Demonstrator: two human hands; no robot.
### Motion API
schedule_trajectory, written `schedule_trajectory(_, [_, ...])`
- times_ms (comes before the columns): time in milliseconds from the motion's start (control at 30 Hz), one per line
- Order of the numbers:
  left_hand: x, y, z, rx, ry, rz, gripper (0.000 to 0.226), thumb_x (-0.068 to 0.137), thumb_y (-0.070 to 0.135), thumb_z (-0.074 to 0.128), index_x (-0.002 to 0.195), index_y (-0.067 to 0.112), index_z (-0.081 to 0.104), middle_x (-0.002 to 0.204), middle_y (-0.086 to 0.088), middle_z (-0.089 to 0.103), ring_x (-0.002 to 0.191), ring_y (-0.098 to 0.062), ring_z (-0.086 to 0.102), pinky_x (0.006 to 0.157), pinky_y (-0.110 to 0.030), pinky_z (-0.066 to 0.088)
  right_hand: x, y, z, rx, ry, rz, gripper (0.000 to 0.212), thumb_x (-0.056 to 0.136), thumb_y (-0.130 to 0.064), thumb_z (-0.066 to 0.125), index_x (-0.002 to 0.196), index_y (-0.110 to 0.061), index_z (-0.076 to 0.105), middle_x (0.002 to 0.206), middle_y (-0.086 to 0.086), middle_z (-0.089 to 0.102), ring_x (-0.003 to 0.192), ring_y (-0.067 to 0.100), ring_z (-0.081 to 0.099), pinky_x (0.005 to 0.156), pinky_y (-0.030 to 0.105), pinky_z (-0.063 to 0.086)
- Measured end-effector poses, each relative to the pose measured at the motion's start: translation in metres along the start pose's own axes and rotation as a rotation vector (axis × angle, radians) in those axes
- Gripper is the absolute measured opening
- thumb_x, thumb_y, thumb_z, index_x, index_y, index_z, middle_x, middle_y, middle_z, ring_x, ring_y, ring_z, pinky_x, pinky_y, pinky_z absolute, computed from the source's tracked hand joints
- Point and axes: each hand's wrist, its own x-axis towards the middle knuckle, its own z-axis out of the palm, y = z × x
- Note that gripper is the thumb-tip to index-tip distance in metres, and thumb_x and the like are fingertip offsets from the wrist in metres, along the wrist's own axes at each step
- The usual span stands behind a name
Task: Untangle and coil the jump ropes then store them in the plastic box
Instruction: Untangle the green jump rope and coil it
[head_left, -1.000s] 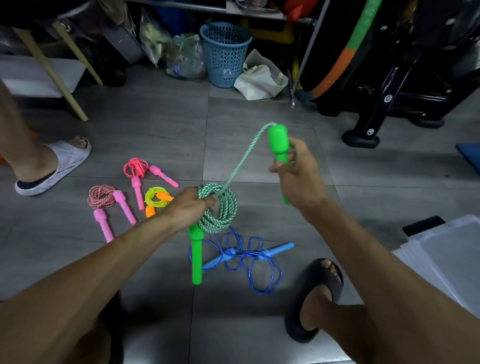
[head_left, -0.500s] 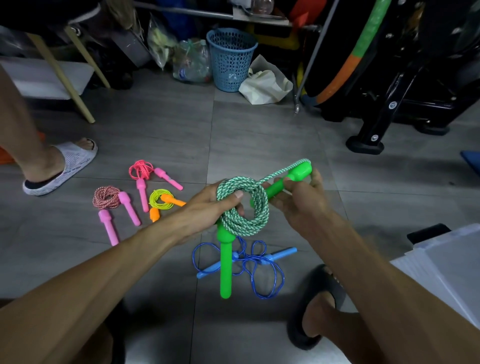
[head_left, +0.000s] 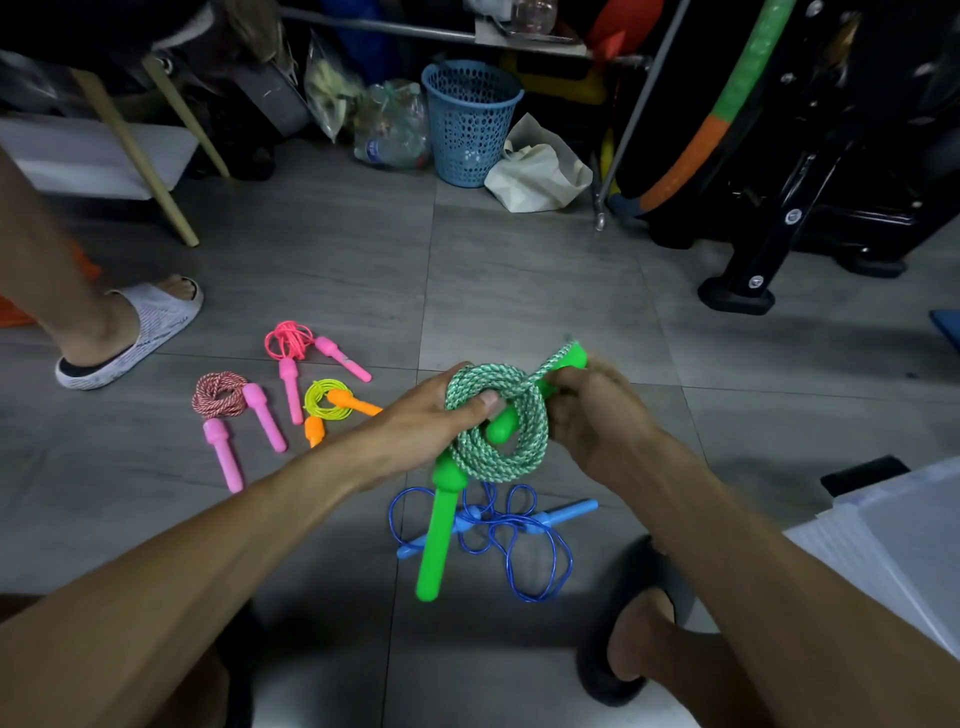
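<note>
My left hand (head_left: 436, 415) grips a coil of green-and-white jump rope (head_left: 493, 457), thumb across the loops; one green handle (head_left: 436, 540) hangs down from it. My right hand (head_left: 597, 410) holds the second green handle (head_left: 569, 358), whose lower end pokes through the middle of the coil. On the floor below lies a tangled blue jump rope (head_left: 519, 535). To the left lie coiled ropes: a red-white one with pink handles (head_left: 221, 397), a pink one (head_left: 288, 340) and a yellow one with orange handles (head_left: 327, 402). The white plastic box (head_left: 904, 551) shows at the right edge.
Another person's foot in a white slipper (head_left: 140, 332) stands at the left. My own foot in a black slipper (head_left: 639, 623) is near the blue rope. A blue basket (head_left: 470, 122), bags and black exercise equipment (head_left: 769, 249) line the back.
My right hand brought the second green handle down from high above to the coil and pushed it into the middle of the loops. The loose rope strand is now wound up.
</note>
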Motion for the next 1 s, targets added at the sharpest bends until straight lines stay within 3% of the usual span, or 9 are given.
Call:
schedule_trajectory(100, [0.001,-0.002,0.001,0.059,0.063,0.044,0.020,0.098,0.025,0.048,0.111,0.012,0.056,0.106,-0.006,0.068,0.098,-0.008,0.061,0.090,-0.026,0.046,-0.004,0.005,0.003,-0.203,-0.091,0.049,0.037,0.087,-0.010,0.053,0.123,-0.006,0.050,0.107,0.025,0.066,0.080,0.029,0.066,0.066,0.039,0.056])
schedule_trajectory(233, [0.004,-0.005,0.001,0.085,0.151,0.072,0.014,0.098,0.023,0.048,0.106,0.014,0.056,0.099,0.001,0.067,0.089,0.004,0.058,0.079,-0.010,0.044,-0.004,0.005,0.002,-0.484,-0.079,0.049,0.028,0.090,-0.025,0.046,0.099,-0.012,0.069,0.091,0.007,0.072,0.085,0.025,0.067,0.086,0.043,0.053])
schedule_trajectory(400, [0.006,-0.006,0.002,0.123,0.228,0.102,0.013,0.097,0.020,0.049,0.107,0.014,0.056,0.097,0.005,0.066,0.089,0.002,0.059,0.082,-0.013,0.044,-0.009,0.008,0.007,-0.596,-0.129,0.049,0.030,0.094,-0.029,0.040,0.093,-0.018,0.068,0.092,0.003,0.070,0.084,0.021,0.066,0.086,0.041,0.051])
schedule_trajectory(500, [0.010,-0.012,-0.001,0.195,0.316,0.087,0.023,0.096,0.026,0.050,0.114,0.013,0.055,0.105,0.003,0.066,0.102,-0.009,0.060,0.093,-0.026,0.044,-0.006,0.007,0.005,-0.725,0.060,-0.220,0.020,0.093,-0.027,0.046,0.085,-0.023,0.065,0.090,-0.005,0.067,0.092,0.018,0.064,0.089,0.039,0.050])
schedule_trajectory(567, [0.012,-0.014,-0.004,0.204,0.390,0.074,0.031,0.094,0.033,0.051,0.116,0.011,0.055,0.108,0.000,0.065,0.107,-0.015,0.059,0.096,-0.032,0.044,-0.010,0.002,0.005,-0.811,0.100,-0.415,0.012,0.090,-0.028,0.056,0.082,-0.023,0.064,0.078,-0.009,0.064,0.081,0.012,0.063,0.081,0.030,0.050])
schedule_trajectory(700, [0.015,-0.014,-0.003,0.214,0.493,-0.045,0.037,0.095,0.038,0.050,0.122,0.012,0.047,0.111,0.003,0.057,0.104,-0.015,0.052,0.086,-0.024,0.038,-0.022,0.005,0.012,-1.190,-0.108,-0.426,0.035,0.077,-0.044,0.070,0.102,-0.022,0.060,0.086,-0.008,0.067,0.081,0.010,0.063,0.074,0.027,0.048])
schedule_trajectory(800, [0.019,-0.018,-0.004,0.155,0.527,-0.043,0.038,0.093,0.041,0.051,0.117,0.012,0.052,0.110,-0.002,0.065,0.103,-0.018,0.059,0.093,-0.035,0.045,-0.020,0.013,0.017,-1.457,-0.168,-0.557,0.040,0.084,-0.029,0.062,0.119,-0.018,0.046,0.093,0.005,0.067,0.092,0.028,0.061,0.079,0.038,0.048])
schedule_trajectory(900, [0.021,-0.021,-0.009,0.105,0.592,-0.099,0.028,0.095,0.034,0.050,0.109,0.011,0.059,0.098,-0.004,0.068,0.094,-0.020,0.062,0.086,-0.033,0.048,-0.021,0.002,0.010,-1.662,-0.133,-0.657,0.039,0.088,-0.012,0.051,0.125,-0.020,0.044,0.109,0.007,0.061,0.100,0.032,0.058,0.084,0.040,0.044])
schedule_trajectory(1000, [0.022,-0.018,-0.018,-0.032,0.666,-0.123,0.028,0.097,0.024,0.049,0.078,0.010,0.065,0.073,-0.004,0.067,0.076,-0.023,0.063,0.076,-0.034,0.050,-0.023,-0.015,-0.007,-1.767,0.058,-0.623,0.045,0.085,-0.010,0.050,0.127,-0.025,0.042,0.118,0.003,0.056,0.110,0.027,0.055,0.104,0.051,0.028])
